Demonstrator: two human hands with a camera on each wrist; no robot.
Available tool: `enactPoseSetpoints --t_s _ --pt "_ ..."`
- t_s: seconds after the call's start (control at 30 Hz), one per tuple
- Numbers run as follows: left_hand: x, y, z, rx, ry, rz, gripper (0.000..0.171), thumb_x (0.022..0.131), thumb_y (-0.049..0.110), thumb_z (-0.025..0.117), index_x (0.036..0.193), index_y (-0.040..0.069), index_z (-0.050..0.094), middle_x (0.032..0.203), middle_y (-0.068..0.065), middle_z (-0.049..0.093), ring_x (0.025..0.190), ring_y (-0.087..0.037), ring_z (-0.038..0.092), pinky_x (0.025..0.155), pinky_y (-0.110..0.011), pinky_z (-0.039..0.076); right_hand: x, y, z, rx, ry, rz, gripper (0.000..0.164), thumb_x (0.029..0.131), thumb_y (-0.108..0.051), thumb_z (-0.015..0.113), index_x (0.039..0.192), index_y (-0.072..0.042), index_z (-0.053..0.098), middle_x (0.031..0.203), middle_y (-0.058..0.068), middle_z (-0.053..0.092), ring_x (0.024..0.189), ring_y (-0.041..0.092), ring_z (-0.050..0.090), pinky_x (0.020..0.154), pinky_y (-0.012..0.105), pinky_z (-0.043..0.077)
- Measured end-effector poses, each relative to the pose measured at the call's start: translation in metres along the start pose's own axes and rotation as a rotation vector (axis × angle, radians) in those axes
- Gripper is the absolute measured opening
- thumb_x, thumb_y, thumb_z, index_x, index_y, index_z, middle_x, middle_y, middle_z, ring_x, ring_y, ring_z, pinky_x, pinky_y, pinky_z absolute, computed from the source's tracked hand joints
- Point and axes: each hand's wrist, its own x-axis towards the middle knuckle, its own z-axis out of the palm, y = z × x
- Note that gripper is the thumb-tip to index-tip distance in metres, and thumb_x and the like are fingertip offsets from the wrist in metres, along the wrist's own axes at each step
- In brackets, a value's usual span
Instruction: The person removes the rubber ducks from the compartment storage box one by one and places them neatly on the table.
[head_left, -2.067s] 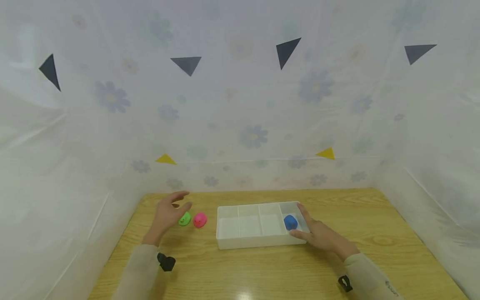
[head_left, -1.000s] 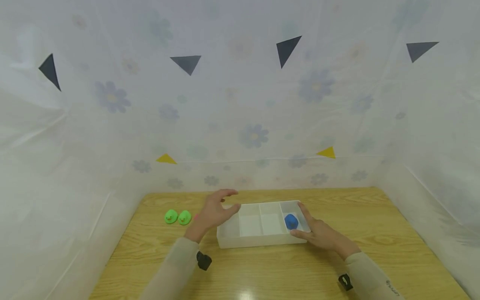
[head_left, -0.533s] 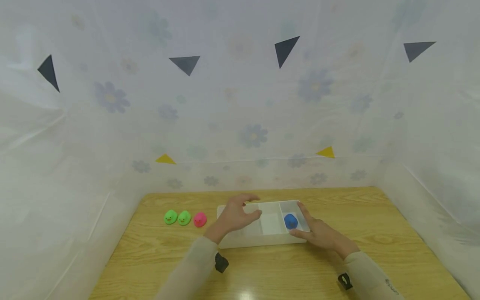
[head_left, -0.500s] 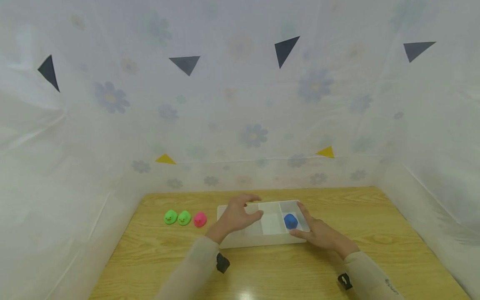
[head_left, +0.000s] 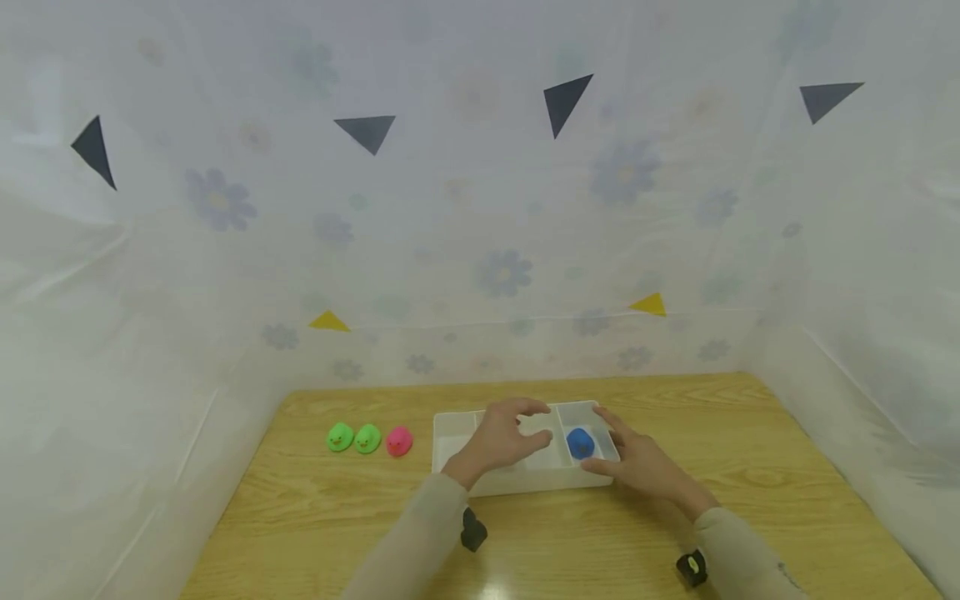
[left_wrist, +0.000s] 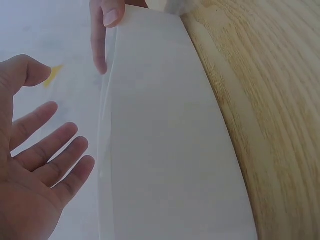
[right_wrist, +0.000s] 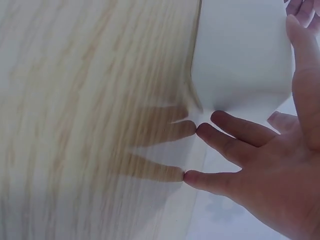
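1. You face a screened-off tabletop workspace; whether a home or lab lies beyond cannot be told.
2. Flower-printed white sheeting (head_left: pixel 442 217) walls your table's far side and flanks.
3. Black triangles (head_left: pixel 566 102) and yellow triangles (head_left: pixel 649 305) mark it.
4. Your tabletop (head_left: pixel 720 467) is wood-grained.

Back wall (head_left: pixel 427 287) is basically whitish, plasticky-looking sheeting with faded flowers (head_left: pixel 219 200) all over it, mostly greyish purple, plus some pale green and peachy ones. Four dark triangles (head_left: pixel 567 102) run across the upper part of the frame, and two yellow triangles (head_left: pixel 330 322) sit lower, left and right of center. Side walls (head_left: pixel 67 400) look like similar stuff, kinda creased. Desk (head_left: pixel 292 525) is yellowish woodgrain, with a small light reflection (head_left: pixel 492 592) at bottom center.
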Motion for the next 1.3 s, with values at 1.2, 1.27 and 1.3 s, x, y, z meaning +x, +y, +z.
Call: enactPoseSetpoints --t_s 1.2,1.27,1.3 --pt "0.037 -0.004 0.046 0.155 -0.129 -0.089 0.043 0.093 0.026 0.079 0.134 0.014 0.072 0.141 -0.001 0.07 0.135 -0.023 0.062 0.113 -0.041 0.051 -0.001 0.002 -0.003 0.133 -0.048 -0.007 0.103 0.096 -0.046 0.076 0.171 -0.024 0.009 0.163 0.032 0.039 0.139 0.044 0.057 0.103 0.059 0.054" --pt "0.039 -0.005 0.048 0.168 -0.13 -0.092 0.043 0.093 0.026 0.079 0.134 0.014 0.072 0.141 -0.001 0.07 0.136 -0.022 0.061 0.115 -0.041 0.05 -0.002 0.002 -0.004 0.132 -0.048 -0.013 0.103 0.097 -0.046 0.076 0.171 -0.024 0.009 0.163 0.032 0.038 0.14 0.045 0.055 0.104 0.06 0.054" --pt "0.04 -0.005 0.049 0.176 -0.128 -0.096 0.043 0.092 0.025 0.08 0.133 0.014 0.073 0.141 0.0 0.07 0.136 -0.022 0.061 0.115 -0.04 0.05 -0.002 0.003 -0.004 0.131 -0.046 -0.014 0.102 0.097 -0.046 0.075 0.171 -0.024 0.009 0.163 0.032 0.038 0.141 0.046 0.055 0.104 0.06 0.054"
